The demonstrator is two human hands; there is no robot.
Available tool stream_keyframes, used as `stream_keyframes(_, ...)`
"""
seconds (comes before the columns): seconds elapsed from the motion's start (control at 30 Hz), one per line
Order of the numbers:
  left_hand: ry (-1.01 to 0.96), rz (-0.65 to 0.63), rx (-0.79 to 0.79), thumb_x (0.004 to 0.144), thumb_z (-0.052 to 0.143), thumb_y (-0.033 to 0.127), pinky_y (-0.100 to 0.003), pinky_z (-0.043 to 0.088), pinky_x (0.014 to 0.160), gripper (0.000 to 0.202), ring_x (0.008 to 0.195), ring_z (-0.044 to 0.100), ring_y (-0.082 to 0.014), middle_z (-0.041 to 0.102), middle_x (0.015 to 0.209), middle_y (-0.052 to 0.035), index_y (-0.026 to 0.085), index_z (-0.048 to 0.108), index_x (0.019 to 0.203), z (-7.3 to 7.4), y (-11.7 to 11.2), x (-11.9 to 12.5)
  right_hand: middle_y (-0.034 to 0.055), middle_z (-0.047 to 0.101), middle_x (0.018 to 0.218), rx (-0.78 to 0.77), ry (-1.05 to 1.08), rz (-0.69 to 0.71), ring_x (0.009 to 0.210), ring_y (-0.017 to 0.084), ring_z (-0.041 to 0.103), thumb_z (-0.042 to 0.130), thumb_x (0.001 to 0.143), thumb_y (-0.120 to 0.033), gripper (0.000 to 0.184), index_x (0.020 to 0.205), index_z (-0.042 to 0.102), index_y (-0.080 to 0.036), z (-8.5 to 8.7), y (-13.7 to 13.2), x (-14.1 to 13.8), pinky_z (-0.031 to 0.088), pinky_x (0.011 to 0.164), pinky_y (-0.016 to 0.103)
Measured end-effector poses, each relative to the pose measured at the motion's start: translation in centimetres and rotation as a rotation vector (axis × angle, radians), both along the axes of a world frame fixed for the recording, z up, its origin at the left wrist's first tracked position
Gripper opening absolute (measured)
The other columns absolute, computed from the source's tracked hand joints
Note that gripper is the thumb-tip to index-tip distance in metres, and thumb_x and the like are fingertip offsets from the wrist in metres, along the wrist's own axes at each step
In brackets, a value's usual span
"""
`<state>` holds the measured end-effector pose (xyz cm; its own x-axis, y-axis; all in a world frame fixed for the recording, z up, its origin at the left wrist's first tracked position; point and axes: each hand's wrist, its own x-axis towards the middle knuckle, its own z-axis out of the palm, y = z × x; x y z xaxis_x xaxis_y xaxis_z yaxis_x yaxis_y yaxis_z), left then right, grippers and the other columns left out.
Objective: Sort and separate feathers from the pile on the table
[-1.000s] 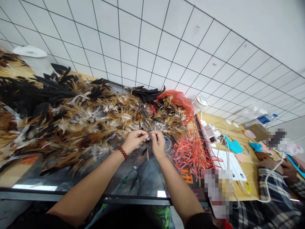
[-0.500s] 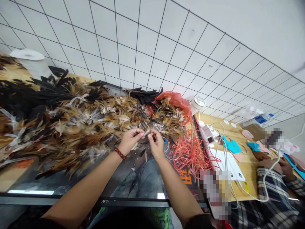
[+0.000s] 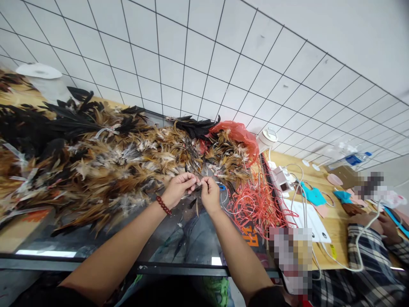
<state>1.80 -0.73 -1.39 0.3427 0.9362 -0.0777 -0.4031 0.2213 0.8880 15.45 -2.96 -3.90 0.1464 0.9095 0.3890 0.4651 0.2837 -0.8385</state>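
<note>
My left hand (image 3: 180, 187), with a brown bead bracelet (image 3: 163, 205) above it, pinches thumb against fingers. Close beside it, my right hand (image 3: 210, 195) is closed in a pinch too. Between the two sets of fingertips is a small pale feather (image 3: 198, 182), mostly hidden by the fingers. Both hands hover over the dark tabletop (image 3: 172, 243), at the front edge of a wide heap of brown, tan and black feathers (image 3: 128, 170). A few loose feathers (image 3: 193, 204) show just below my hands.
Tangled red string (image 3: 249, 209) and a red plastic bag (image 3: 238, 134) lie to the right of my hands. Further right are a white cup (image 3: 267, 138), a white power strip (image 3: 311, 219) and cables. A co-worker's plaid sleeve (image 3: 367, 247) is at the far right. A white roll (image 3: 44, 81) stands at left.
My fingertips have shifted slightly, and the pale feather between them shows less. The view has moved a little; the heap and the string look the same.
</note>
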Motion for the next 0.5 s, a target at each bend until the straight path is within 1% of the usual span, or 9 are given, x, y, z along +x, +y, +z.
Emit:
stream_keyframes(0.03,0.008,-0.023,-0.007,0.066,0.080,0.043,-0.017,0.036,0.043,0.034,0.050,0.047,-0.0058,0.060,0.066,-0.0008,0.013,0.065,0.073,0.04,-0.03,0.02,0.0004,0.056,0.072,0.000,0.002,-0.007,0.070,0.014,0.051,0.043,0.090,-0.027,0.020,0.075,0.054,-0.019,-0.03,0.00,-0.04,0.039,0.068,0.026)
stream_keyframes(0.1,0.014,-0.032,-0.010,0.067,0.078,0.045,-0.017,0.037,0.043,0.036,0.050,0.048,-0.0060,0.058,0.065,0.0003,0.013,0.063,0.072,0.14,-0.08,0.07,0.0006,0.057,0.073,-0.014,0.043,-0.006,0.070,0.014,0.052,0.044,0.091,-0.029,0.021,0.076,0.055,-0.019,-0.08,0.01,-0.03,0.039,0.069,0.026)
stream_keyframes(0.23,0.019,0.023,-0.010,0.065,0.079,0.046,-0.018,0.038,0.042,0.038,0.051,0.053,-0.0070,0.064,0.073,-0.0012,0.014,0.060,0.075,0.39,-0.08,0.08,0.0009,0.059,0.076,-0.014,0.136,-0.017,0.075,0.015,0.053,0.049,0.091,-0.034,0.022,0.080,0.058,-0.018,-0.10,0.13,0.22,0.041,0.073,0.027)
stream_keyframes(0.37,-0.002,0.029,-0.059,0.062,0.083,0.039,-0.017,0.037,0.041,0.037,0.048,0.052,-0.0059,0.063,0.066,-0.0002,0.013,0.060,0.075,0.53,0.08,-0.13,0.0001,0.055,0.076,0.027,0.101,-0.029,0.074,0.014,0.051,0.052,0.089,-0.033,0.019,0.077,0.055,-0.019,-0.07,0.21,0.31,0.040,0.073,0.026)
stream_keyframes(0.5,0.025,0.029,-0.092,0.057,0.086,0.034,-0.017,0.037,0.041,0.041,0.045,0.051,-0.0067,0.063,0.059,0.0014,0.015,0.059,0.081,0.63,0.25,-0.45,0.0000,0.053,0.076,0.059,0.064,-0.017,0.074,0.014,0.050,0.050,0.090,-0.030,0.017,0.077,0.052,-0.019,0.20,0.02,0.17,0.040,0.072,0.027)
